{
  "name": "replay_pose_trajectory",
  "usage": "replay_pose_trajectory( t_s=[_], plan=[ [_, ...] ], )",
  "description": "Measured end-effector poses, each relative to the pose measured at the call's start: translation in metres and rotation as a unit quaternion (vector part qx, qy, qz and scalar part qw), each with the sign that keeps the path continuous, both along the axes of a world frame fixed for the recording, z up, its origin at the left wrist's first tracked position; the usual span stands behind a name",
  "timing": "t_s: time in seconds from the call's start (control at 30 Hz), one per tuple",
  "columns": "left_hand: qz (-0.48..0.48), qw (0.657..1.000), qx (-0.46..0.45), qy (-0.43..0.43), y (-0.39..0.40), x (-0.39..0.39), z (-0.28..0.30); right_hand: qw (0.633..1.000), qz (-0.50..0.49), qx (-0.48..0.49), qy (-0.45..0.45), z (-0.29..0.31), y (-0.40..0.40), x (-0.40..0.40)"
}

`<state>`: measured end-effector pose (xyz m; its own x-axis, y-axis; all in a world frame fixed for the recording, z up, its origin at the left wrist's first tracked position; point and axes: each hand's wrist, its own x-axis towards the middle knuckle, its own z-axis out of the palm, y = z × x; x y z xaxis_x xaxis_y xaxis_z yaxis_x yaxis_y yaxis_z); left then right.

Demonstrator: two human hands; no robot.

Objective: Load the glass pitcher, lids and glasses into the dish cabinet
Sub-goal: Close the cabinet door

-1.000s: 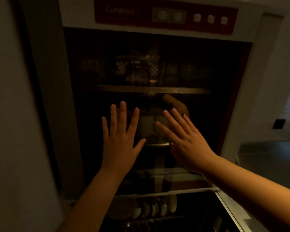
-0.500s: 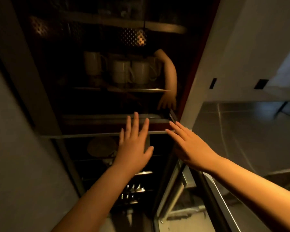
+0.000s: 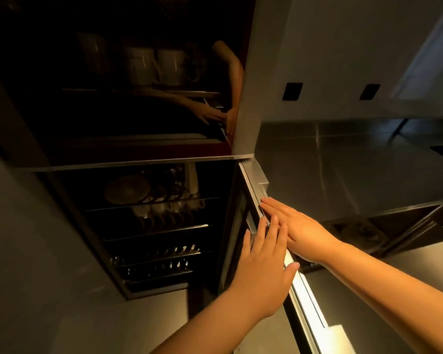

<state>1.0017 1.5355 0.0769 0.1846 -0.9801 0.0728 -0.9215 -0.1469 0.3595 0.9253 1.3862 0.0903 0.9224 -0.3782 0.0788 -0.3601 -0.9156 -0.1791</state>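
Observation:
The dish cabinet's upper dark glass door (image 3: 118,118) is closed; behind it pale handled vessels (image 3: 149,66) stand in a row on a shelf, and my hands are mirrored in the glass. The lower compartment (image 3: 149,226) stands open, with its door (image 3: 253,185) swung out to the right. My left hand (image 3: 264,264) lies flat with straight fingers against the door's inner edge. My right hand (image 3: 299,226) presses its straight fingers on the door's outer edge, just above the left. Neither hand holds anything.
Inside the lower compartment, wire racks carry a plate (image 3: 127,189), several cups (image 3: 164,206) and cutlery (image 3: 159,255). A steel counter (image 3: 356,169) stretches to the right, with two dark wall sockets (image 3: 292,91) above it. A grey wall (image 3: 23,251) borders the cabinet's left side.
My view has dropped from the upper glass door to the lower compartment. Both hands left the upper door and moved down and right onto the open lower door's edge.

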Motion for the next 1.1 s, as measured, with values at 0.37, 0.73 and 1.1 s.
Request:
replay_pose_trajectory(
  t_s=[0.37,0.73,1.1],
  plan=[
    [0.038,0.999,0.015,0.004,-0.001,-0.028,-0.008,0.999,-0.016,0.023,-0.041,-0.02,-0.005,-0.004],
    [0.011,1.0,0.026,0.006,0.009,-0.012,-0.006,0.995,-0.059,0.068,-0.05,-0.027,0.009,0.004],
    [-0.003,0.999,0.047,0.025,0.05,0.039,0.001,0.969,-0.109,0.15,-0.162,-0.038,0.06,0.048]
  ],
)
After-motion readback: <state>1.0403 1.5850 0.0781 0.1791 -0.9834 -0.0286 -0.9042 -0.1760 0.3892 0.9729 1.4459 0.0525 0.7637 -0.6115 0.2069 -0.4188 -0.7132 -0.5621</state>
